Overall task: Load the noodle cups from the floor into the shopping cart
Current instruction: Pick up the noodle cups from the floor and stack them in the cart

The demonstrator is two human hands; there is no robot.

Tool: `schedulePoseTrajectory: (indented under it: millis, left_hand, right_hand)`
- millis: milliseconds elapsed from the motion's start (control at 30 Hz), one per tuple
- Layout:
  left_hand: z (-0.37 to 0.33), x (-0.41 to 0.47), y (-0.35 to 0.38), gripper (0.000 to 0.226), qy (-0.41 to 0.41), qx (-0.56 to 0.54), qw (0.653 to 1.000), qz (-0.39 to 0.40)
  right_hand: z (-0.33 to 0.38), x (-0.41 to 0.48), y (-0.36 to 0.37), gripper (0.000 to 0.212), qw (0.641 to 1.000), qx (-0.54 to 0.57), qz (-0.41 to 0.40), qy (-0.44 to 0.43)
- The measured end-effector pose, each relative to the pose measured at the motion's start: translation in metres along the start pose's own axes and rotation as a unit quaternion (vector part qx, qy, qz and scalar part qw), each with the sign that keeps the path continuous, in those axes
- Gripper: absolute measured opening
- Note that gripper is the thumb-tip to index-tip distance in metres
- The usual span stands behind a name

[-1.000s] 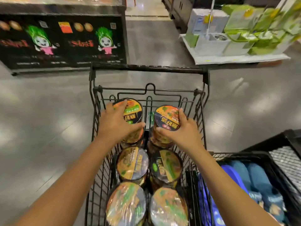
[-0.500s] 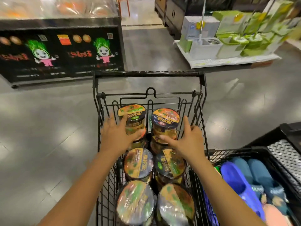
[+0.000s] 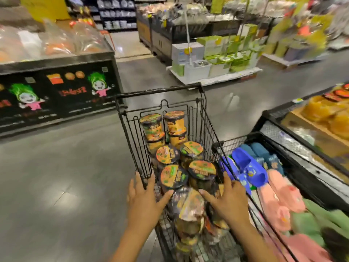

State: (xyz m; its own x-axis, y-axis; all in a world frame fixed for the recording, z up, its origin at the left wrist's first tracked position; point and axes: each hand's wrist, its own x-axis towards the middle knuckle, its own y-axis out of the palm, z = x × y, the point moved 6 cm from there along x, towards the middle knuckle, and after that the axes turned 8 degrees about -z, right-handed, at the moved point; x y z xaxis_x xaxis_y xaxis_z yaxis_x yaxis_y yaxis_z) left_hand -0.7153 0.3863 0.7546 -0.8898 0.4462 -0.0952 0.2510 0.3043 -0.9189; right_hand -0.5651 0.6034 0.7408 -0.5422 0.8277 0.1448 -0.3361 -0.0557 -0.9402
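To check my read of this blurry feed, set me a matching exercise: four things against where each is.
1 noodle cups
2 blue slippers
3 left hand
4 green boxes

A on the pallet beyond the shopping cart
B in the bin right of the cart
C inside the cart
D open, at the cart's left wall

Pairs: 1-C, 2-B, 3-D, 4-A

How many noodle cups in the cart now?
8 clearly: four far-end cups stacked in twos, two mid-cart cups, two nearer cups. Blurred cups between left hand and right hand add more; others may be hidden.
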Motion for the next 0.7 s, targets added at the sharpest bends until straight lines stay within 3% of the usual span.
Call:
schedulePoseTrajectory:
  millis: [167, 500, 700]
  left_hand:
    - [0.014, -0.070, 0.005, 0.084, 0.057, 0.028, 0.998, 0.017]
    - [-0.004, -0.187, 0.073, 0.085, 0.170, 0.086, 0.970, 0.150]
    - [-0.044, -0.251, 0.122, 0.088, 0.286, 0.143, 0.924, 0.207]
  right_hand:
    - [-0.036, -0.099, -0.006, 0.118, 0.998, -0.009, 0.004, 0.054]
    - [-0.125, -0.267, -0.027, 0.139, 0.971, -0.100, 0.096, 0.192]
    - [-0.198, -0.365, -0.040, 0.147, 0.934, -0.128, 0.139, 0.302]
